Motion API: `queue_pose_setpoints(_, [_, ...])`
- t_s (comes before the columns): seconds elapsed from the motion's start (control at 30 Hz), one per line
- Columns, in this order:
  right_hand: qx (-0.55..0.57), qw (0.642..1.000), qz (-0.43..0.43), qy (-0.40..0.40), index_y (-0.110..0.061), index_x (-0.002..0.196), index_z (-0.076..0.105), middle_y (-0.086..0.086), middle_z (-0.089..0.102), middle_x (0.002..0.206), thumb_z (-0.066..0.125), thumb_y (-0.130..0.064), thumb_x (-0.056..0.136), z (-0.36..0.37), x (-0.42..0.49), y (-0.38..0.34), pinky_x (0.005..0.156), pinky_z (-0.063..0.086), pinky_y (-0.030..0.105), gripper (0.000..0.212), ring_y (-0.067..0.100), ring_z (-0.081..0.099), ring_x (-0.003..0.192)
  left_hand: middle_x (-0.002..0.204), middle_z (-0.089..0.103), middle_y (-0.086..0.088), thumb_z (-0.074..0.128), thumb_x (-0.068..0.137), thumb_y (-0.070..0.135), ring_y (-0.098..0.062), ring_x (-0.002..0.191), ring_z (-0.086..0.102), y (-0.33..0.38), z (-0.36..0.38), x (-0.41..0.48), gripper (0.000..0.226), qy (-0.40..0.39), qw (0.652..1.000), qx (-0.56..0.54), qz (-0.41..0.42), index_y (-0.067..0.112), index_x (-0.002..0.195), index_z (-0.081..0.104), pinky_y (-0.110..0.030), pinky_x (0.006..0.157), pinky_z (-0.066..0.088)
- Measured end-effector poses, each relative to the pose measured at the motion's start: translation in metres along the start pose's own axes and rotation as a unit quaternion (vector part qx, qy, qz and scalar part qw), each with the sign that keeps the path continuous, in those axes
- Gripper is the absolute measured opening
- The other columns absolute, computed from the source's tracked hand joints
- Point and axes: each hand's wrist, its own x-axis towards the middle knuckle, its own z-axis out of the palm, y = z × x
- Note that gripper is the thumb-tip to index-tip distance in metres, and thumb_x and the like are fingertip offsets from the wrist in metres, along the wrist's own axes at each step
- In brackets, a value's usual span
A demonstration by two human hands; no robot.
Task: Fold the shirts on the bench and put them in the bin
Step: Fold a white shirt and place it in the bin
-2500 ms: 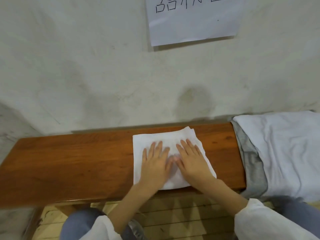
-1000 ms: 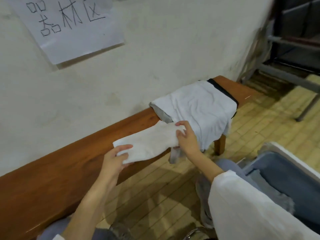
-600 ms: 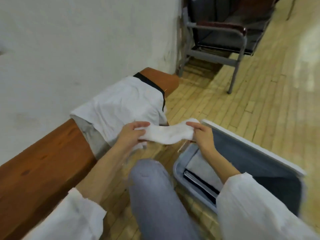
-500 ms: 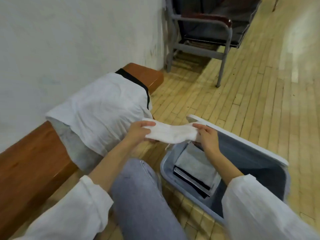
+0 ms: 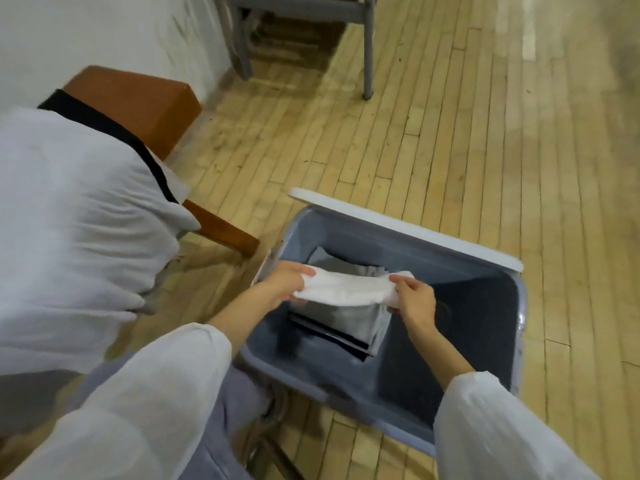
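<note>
I hold a folded white shirt [image 5: 349, 289] stretched between both hands, just above the open blue-grey bin [image 5: 485, 296] on the floor. My left hand [image 5: 287, 280] grips its left end and my right hand [image 5: 414, 299] grips its right end. Under it, inside the bin, lies a stack of folded shirts [image 5: 341, 323], grey on top with a dark one beneath. On the brown wooden bench [image 5: 138, 98] at the left, a heap of unfolded shirts [image 5: 76, 220] is draped, a white one on top with a black edge.
A white lid or rim [image 5: 398, 226] runs along the bin's far side. A grey metal chair's legs [image 5: 367, 46] stand at the top by the white wall. My knee in grey trousers [image 5: 221, 427] is near the bin's left side. Wooden floor spreads to the right.
I lifted the folded white shirt off the bench, turned right with it, and lowered it from above the bin's left edge to just over the stack inside.
</note>
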Motion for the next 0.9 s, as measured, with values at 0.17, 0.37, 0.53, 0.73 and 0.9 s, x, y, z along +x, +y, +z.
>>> queue_pose_setpoints(0.17, [-0.037,0.999,-0.014,0.006,-0.005,0.117,0.065,0.014,0.059,0.12,0.045,-0.008,0.097,0.019,0.021,0.02,0.058,0.053,0.023,0.029,0.022,0.057,0.091,0.135,0.048,-0.017,0.034,0.091,-0.013,-0.033,0.115,0.05,-0.004,0.01,0.044,0.044,0.012,0.996,0.08,0.023,0.003,0.12,0.063,-0.019,0.075,0.036])
queue_pose_setpoints(0.37, [-0.022,0.982,-0.128,0.137,-0.018,0.106,0.067,-0.004,0.056,0.095,0.044,-0.009,0.095,0.043,0.033,0.024,0.074,0.049,0.026,0.027,0.009,0.056,0.084,0.114,0.055,-0.004,0.037,0.082,-0.014,-0.02,0.104,0.052,-0.012,0.022,0.088,0.039,0.116,0.962,0.112,0.22,0.012,0.092,0.064,-0.026,0.082,0.042])
queue_pose_setpoints(0.53, [-0.096,0.991,-0.061,0.075,-0.023,0.114,0.063,0.003,0.052,0.118,0.044,-0.003,0.092,0.067,0.039,0.086,0.077,0.05,0.034,0.036,0.022,0.057,0.096,0.117,0.049,-0.01,0.039,0.081,-0.014,-0.027,0.105,0.051,-0.069,0.033,0.122,0.034,0.085,0.975,0.144,0.146,0.007,0.096,0.061,-0.029,0.082,0.043])
queue_pose_setpoints(0.73, [-0.179,0.984,0.018,-0.016,-0.016,0.136,0.048,0.01,0.037,0.143,0.043,0.006,0.085,0.083,0.038,0.128,0.09,0.044,0.034,0.056,0.032,0.05,0.116,0.142,0.036,-0.016,0.038,0.084,-0.014,-0.029,0.131,0.038,-0.115,0.024,0.145,0.052,-0.028,0.977,0.209,0.024,0.001,0.133,0.046,-0.026,0.107,0.029])
queue_pose_setpoints(0.9, [-0.22,0.975,0.032,0.021,-0.018,0.134,0.046,0.006,0.034,0.144,0.048,-0.005,0.089,0.087,0.035,0.135,0.078,0.045,0.034,0.046,0.033,0.056,0.102,0.149,0.034,-0.011,0.045,0.091,0.021,-0.028,0.133,0.037,-0.125,0.027,0.145,0.052,-0.032,0.96,0.276,0.042,0.011,0.142,0.039,-0.04,0.112,0.03])
